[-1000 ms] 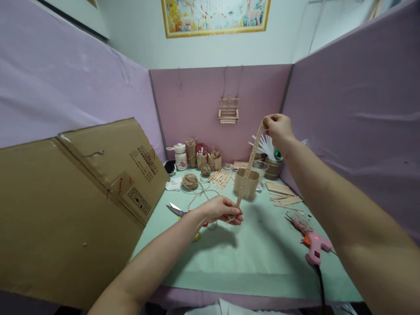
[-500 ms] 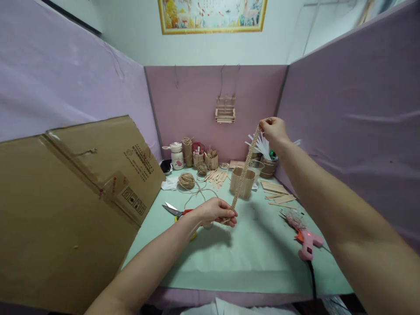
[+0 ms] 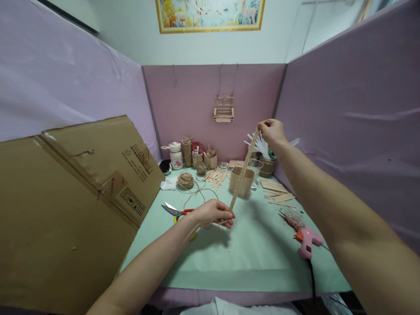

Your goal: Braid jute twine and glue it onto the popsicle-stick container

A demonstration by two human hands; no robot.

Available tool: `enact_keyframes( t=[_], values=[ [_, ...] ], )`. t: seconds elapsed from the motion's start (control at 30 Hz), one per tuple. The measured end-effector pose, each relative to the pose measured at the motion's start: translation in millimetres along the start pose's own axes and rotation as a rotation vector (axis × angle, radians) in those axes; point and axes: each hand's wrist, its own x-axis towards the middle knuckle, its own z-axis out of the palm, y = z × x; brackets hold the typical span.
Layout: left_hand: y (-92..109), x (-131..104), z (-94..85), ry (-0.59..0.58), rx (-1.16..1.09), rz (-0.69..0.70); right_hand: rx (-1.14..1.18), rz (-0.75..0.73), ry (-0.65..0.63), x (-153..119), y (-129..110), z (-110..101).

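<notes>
A braided twine strip stretches slantwise between my two hands above the table. My right hand pinches its upper end, raised in front of the pink back panel. Lower down, my left hand is closed on the other end, and a short tail of twine shows under the fingers. Behind the strip stands a wooden-stick cup, partly covered by it. Scissors with red and yellow handles lie beside my left wrist, which hides part of them.
A pink glue gun with its cord lies at the right. Balls of twine and loose craft sticks lie at the back. A large cardboard box leans at the left. A small stick-built swing hangs on the back panel.
Both hands hold the strip taut as before. My left hand has shifted very slightly left, and the whole view has moved a little.
</notes>
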Motion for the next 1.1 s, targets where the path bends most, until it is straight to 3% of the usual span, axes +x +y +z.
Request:
enact_keyframes(
  t=[0.43,0.87,1.1],
  values=[
    [-9.2,-2.1,-4.2,-0.036,-0.018,0.029,-0.013,-0.009,-0.014,-5.1,9.9,-2.9],
    [-16.4,-11.2,-5.8,0.002,0.063,0.017,-0.078,-0.009,-0.025,-8.1,29.2,1.1],
    [-23.7,-17.2,-10.6,0.057,0.052,0.062,-0.033,0.028,-0.001,-20.4,30.8,-7.0]
  ],
)
